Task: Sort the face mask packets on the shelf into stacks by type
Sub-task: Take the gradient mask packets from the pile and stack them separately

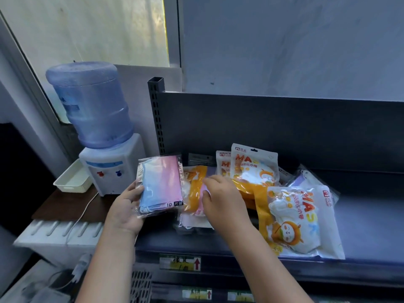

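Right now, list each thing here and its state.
Left hand: grip shut on the pink-blue packet, lifted at the shelf's left end.
Right hand: resting on the mixed pile.
Orange packets: upright at the back.
Front orange packet: lying flat.
Water bottle: upside down on the dispenser.

Shelf (371,226) right end (seemingly) free past packets (301,221)

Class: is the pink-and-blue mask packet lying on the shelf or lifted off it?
Lifted: the left hand holds the pink-and-blue packet up, tilted.
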The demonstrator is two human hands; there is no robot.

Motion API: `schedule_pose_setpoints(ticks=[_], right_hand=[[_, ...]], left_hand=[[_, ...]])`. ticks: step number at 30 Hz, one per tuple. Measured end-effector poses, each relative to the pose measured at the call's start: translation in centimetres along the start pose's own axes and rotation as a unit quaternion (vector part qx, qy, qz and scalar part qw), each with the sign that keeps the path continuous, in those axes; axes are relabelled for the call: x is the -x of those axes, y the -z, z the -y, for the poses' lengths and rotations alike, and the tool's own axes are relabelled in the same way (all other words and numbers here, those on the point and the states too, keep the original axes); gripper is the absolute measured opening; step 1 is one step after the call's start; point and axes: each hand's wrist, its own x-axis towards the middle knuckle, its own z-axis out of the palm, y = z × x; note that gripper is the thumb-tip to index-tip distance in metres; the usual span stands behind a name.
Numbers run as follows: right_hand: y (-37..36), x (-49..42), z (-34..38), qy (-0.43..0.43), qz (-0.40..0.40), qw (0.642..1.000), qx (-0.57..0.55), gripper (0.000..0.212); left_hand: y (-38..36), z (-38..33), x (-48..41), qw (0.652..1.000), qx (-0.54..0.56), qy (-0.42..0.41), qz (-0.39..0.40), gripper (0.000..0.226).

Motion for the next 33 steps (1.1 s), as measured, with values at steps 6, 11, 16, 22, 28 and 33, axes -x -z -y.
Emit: schedule_pose_setpoints(ticks=[6,11,16,22,28,33], right_hand=[[0.2,-2.4,2.3,-0.248,0.083,0.930,-0.257,0.020],[-0.6,-4.7,1.8,-0.381,0.073,0.794,-0.468,0.061],[-0.7,-4.9,2.7,-0.353,0.060,0.830,-0.427,0.018],[1.8,-4.7,1.4,-0.345,0.013,0.788,-0.509,0.020],[4.6,-4.0,-2.8,-0.316,-0.145,0.728,-0.591,0.021],[6.7,-1.7,-6.3,-0.321,-0.210,0.641,-0.664,0.025]], left_hand=[[0.2,-0.1,0.2,0.999,-0.015,0.033,-0.013,0.026],[-0.3,-0.2,0.7,0.998,-0.037,0.044,-0.020,0.024],[-0.8,-0.1,1.3,0.998,-0.053,0.032,-0.026,0.025],[-1.2,-0.4,1.8,1.000,-0.022,-0.007,0.010,0.034],[-3.9,0.1,2.8,0.998,-0.043,-0.028,0.038,0.034],[-7.1,2.2,3.9,0.998,-0.028,-0.008,0.054,0.027]])
